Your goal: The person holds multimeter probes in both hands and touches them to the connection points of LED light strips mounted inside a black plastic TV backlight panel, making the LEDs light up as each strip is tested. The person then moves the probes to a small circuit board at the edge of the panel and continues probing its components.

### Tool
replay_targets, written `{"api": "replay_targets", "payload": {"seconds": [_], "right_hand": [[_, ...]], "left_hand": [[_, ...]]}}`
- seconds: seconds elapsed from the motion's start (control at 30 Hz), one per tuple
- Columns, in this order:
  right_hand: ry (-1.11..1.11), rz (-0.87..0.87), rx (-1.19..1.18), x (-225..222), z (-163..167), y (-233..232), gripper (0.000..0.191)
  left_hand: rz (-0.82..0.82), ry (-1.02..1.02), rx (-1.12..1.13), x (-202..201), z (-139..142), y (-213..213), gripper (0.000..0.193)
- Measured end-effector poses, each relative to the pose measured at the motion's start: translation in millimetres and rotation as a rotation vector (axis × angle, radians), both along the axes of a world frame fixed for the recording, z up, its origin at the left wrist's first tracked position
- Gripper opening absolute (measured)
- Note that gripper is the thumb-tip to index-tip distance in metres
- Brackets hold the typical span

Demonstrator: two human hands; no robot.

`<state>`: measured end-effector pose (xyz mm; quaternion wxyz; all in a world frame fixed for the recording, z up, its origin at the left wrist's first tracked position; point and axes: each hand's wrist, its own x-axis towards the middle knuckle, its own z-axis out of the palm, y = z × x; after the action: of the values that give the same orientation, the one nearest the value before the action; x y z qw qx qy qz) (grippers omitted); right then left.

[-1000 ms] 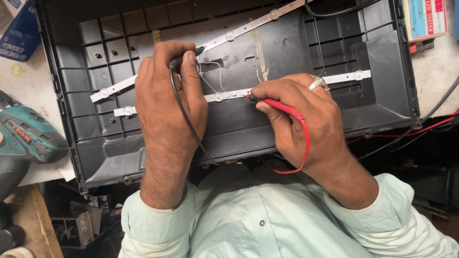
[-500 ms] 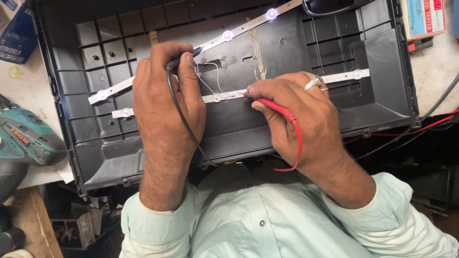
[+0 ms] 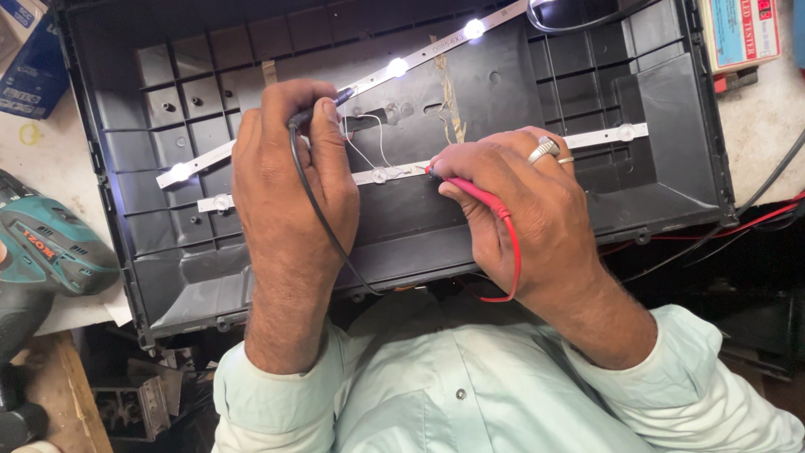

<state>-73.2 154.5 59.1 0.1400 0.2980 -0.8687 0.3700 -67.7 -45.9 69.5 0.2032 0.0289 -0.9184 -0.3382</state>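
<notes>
Lights are on now — the upper LED strip [image 3: 436,52] just beyond the left hand [image 3: 289,159] glows, dark a second ago. Left hand pinches the black probe [image 3: 323,105], right hand [image 3: 511,197] clamps the red probe [image 3: 470,191] on the lower strip [image 3: 394,172] — circuit looks live.

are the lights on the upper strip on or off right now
On. Three lights glow white on the upper strip while the left hand holds the black probe to it.

Two hands [image 3: 293,176], two probes [image 3: 323,107], two light strips [image 3: 419,57], three lit lamps [image 3: 475,28]
</notes>
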Motion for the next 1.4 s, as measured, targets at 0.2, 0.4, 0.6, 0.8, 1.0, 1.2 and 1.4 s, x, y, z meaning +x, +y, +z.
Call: {"api": "replay_targets", "payload": {"seconds": [0.2,0.4,0.6,0.8,1.0,1.2,1.4], "right_hand": [[-0.003,0.002,0.002,-2,-2,2,0.018],[-0.009,-0.001,0.002,-1,-6,4,0.019],[-0.011,-0.001,-0.009,-1,-7,6,0.02],[-0.031,0.0,-0.017,-1,-7,7,0.02],[-0.026,-0.001,-0.017,-1,-7,7,0.02],[-0.028,-0.003,-0.016,-1,-8,8,0.019],[-0.029,-0.008,-0.017,-1,-9,7,0.02]], "left_hand": [[-0.011,0.012,0.009,-1,-3,1,0.008],[-0.034,0.012,0.042,-1,-6,1,0.006],[-0.048,0.0,0.094,-2,-8,1,0.008],[-0.072,-0.023,0.214,-4,-10,-2,0.011],[-0.045,-0.01,0.151,-5,-10,-2,0.012],[-0.041,0.041,0.064,-4,-9,-1,0.01],[-0.03,-0.002,0.058,-3,-11,-2,0.009]]}}
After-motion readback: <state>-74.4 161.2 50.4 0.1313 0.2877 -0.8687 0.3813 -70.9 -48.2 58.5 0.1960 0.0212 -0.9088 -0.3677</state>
